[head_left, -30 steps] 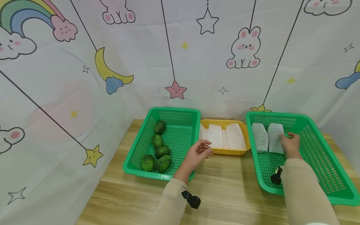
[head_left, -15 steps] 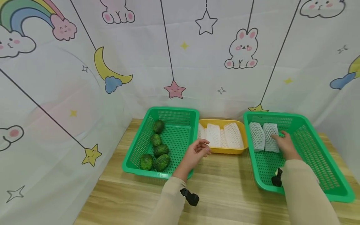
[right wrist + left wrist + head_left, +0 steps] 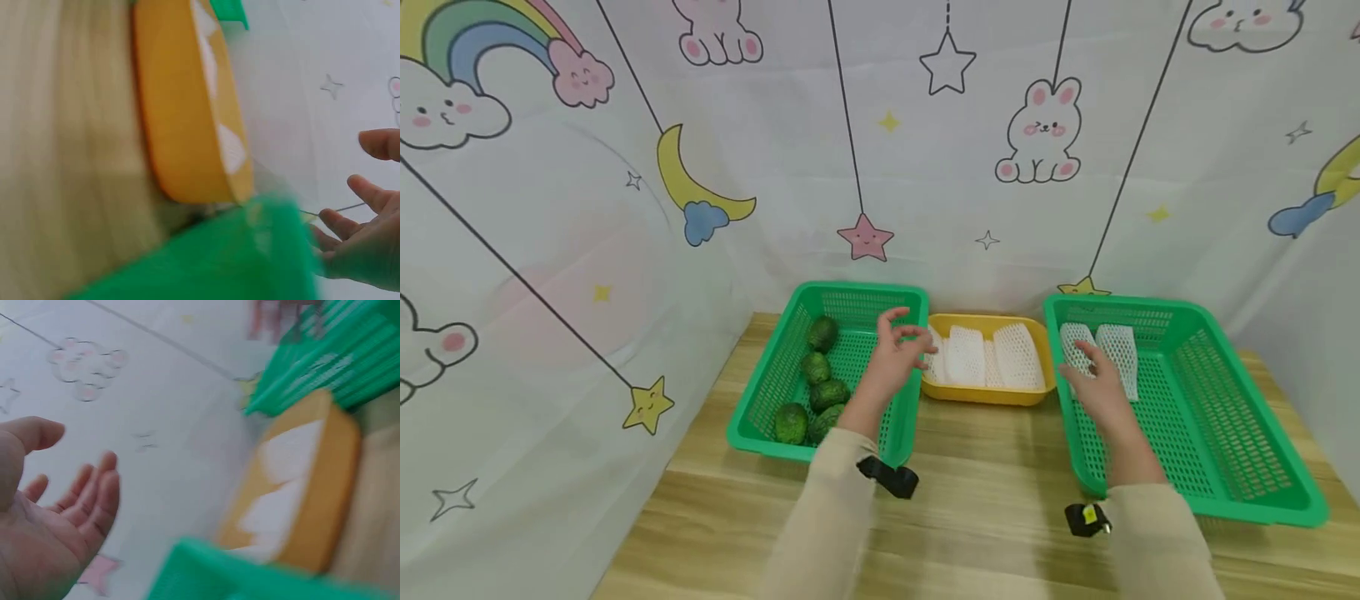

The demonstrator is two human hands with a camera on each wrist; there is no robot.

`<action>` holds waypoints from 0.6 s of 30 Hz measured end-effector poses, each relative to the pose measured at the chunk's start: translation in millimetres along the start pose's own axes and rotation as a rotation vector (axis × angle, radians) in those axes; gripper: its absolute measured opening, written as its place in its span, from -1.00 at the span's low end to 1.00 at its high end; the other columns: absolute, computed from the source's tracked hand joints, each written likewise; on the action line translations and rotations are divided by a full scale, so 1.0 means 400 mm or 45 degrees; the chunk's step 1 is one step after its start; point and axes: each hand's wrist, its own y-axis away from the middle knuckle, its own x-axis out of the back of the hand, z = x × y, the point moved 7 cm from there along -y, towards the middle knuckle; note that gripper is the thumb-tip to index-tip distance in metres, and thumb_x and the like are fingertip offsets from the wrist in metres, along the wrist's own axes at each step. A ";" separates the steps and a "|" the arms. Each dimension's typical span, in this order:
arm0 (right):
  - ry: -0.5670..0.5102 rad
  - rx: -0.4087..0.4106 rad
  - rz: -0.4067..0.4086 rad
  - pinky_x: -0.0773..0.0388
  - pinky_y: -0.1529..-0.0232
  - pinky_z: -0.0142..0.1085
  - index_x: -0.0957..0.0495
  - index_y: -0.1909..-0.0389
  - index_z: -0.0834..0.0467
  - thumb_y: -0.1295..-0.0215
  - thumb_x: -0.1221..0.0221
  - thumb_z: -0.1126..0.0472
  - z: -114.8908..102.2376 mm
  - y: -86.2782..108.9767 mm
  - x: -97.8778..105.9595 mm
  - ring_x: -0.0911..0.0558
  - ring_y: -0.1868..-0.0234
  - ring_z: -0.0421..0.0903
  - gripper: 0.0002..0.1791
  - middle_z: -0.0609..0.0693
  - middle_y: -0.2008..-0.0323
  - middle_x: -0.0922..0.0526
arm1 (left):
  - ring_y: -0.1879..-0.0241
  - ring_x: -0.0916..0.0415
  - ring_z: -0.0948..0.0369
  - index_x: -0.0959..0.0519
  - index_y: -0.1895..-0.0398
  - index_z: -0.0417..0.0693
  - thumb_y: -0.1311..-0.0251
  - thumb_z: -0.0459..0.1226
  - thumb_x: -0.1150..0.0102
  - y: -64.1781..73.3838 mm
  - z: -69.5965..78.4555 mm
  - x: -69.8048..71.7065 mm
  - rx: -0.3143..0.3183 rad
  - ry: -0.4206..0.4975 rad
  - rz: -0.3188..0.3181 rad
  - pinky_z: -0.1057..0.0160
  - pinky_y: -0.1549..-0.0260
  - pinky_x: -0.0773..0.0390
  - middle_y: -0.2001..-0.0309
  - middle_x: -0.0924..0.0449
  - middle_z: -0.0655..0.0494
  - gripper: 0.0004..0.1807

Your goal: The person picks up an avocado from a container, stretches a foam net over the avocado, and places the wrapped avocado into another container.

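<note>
My left hand [image 3: 889,360], its fingers loosely bent around nothing, hovers over the right side of the left green basket [image 3: 865,288]. Several dark green bumpy avocados [image 3: 817,367] lie along that basket's left half; my forearm partly covers the nearest one. My right hand [image 3: 1101,392] is above the left edge of the right green basket [image 3: 1195,433], thumb and fingers spread with nothing between them. Behind it lie two white foam net sleeves [image 3: 1117,350], the left one partly hidden by the fingers. In the wrist views both the left palm [image 3: 44,544] and the right fingers [image 3: 359,219] show bare.
Between the green baskets stands a yellow basket [image 3: 988,397] with several white foam net sleeves [image 3: 966,357] in it. All three are on a wooden table [image 3: 985,475], close to a printed white cloth [image 3: 775,167] that hangs at the back and left.
My right hand has come off the right foam sleeve and moved left, towards the basket's left rim. My left hand has risen and shifted left over the left basket.
</note>
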 end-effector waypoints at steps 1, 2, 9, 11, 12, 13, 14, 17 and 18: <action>0.032 -0.009 -0.016 0.01 -0.21 0.23 0.17 -0.45 0.19 -0.42 0.09 0.09 0.011 0.006 -0.018 0.18 -0.36 0.33 -0.30 0.31 -0.40 0.29 | 0.15 -0.51 0.12 -0.03 -0.27 -0.01 -0.32 -0.26 -0.03 -0.016 0.022 0.025 0.005 -0.100 0.008 0.12 0.26 -0.52 -0.02 -0.37 -0.07 -0.45; 0.039 -0.027 -0.029 0.05 -0.22 0.23 0.16 -0.44 0.20 -0.41 0.08 0.13 0.024 0.011 -0.034 0.20 -0.36 0.33 -0.30 0.32 -0.40 0.31 | 0.09 -0.48 0.10 -0.06 -0.27 0.00 -0.32 -0.24 -0.03 -0.029 0.044 0.051 0.027 -0.220 0.006 0.10 0.23 -0.51 -0.05 -0.35 -0.08 -0.46; 0.084 -0.087 -0.032 0.15 -0.25 0.21 0.03 -0.42 0.25 -0.35 0.09 0.37 0.078 0.014 -0.079 0.21 -0.37 0.31 -0.37 0.35 -0.39 0.23 | 0.04 -0.43 0.01 -0.38 -0.12 -0.13 -0.25 -0.08 -0.11 -0.049 0.003 0.208 0.422 -1.380 -0.352 0.04 0.11 -0.43 -0.06 -0.42 -0.09 -0.54; 0.069 -0.109 -0.021 0.13 -0.25 0.21 0.00 -0.41 0.22 -0.35 0.11 0.39 0.085 0.014 -0.078 0.19 -0.37 0.30 -0.38 0.33 -0.40 0.21 | -0.02 -0.41 -0.02 -0.43 -0.11 -0.18 -0.20 -0.03 -0.17 -0.021 -0.045 0.239 0.570 -1.586 -0.455 0.01 0.06 -0.42 -0.11 -0.42 -0.10 -0.47; 0.068 -0.123 -0.020 0.12 -0.25 0.21 -0.01 -0.41 0.20 -0.35 0.11 0.39 0.088 0.015 -0.077 0.18 -0.37 0.31 -0.38 0.33 -0.40 0.20 | -0.04 -0.40 -0.04 -0.45 -0.12 -0.19 -0.17 0.01 -0.18 -0.008 -0.071 0.251 0.632 -1.657 -0.499 0.00 0.04 -0.42 -0.13 -0.40 -0.11 -0.43; 0.068 -0.138 -0.023 0.11 -0.25 0.21 -0.02 -0.42 0.18 -0.35 0.11 0.38 0.092 0.015 -0.076 0.17 -0.37 0.31 -0.39 0.33 -0.40 0.20 | -0.06 -0.39 -0.06 -0.45 -0.13 -0.20 -0.14 0.05 -0.19 0.005 -0.090 0.262 0.681 -1.703 -0.525 0.00 0.02 -0.41 -0.15 -0.39 -0.13 -0.38; 0.071 -0.153 -0.026 0.10 -0.24 0.22 -0.02 -0.42 0.16 -0.36 0.11 0.37 0.095 0.016 -0.075 0.16 -0.37 0.31 -0.39 0.33 -0.40 0.19 | -0.05 -0.39 -0.07 -0.46 -0.13 -0.19 -0.11 0.08 -0.21 0.018 -0.104 0.270 0.720 -1.726 -0.526 -0.01 0.02 -0.41 -0.15 -0.39 -0.13 -0.35; 0.157 -0.145 -0.029 0.06 -0.24 0.20 -0.04 -0.42 0.14 -0.39 0.10 0.31 0.096 0.017 -0.074 0.10 -0.36 0.31 -0.41 0.34 -0.38 0.11 | -0.12 -0.33 -0.09 -0.40 -0.20 -0.20 -0.08 0.14 -0.19 0.058 -0.098 0.270 0.733 -1.762 -0.520 0.00 -0.05 -0.37 -0.21 -0.34 -0.14 -0.25; 0.190 -0.131 -0.027 0.05 -0.25 0.19 -0.05 -0.41 0.14 -0.39 0.10 0.30 0.095 0.017 -0.074 0.08 -0.36 0.30 -0.42 0.33 -0.38 0.08 | -0.12 -0.34 -0.07 -0.42 -0.18 -0.19 -0.07 0.15 -0.20 0.067 -0.096 0.271 0.740 -1.757 -0.506 0.01 -0.05 -0.37 -0.19 -0.36 -0.13 -0.25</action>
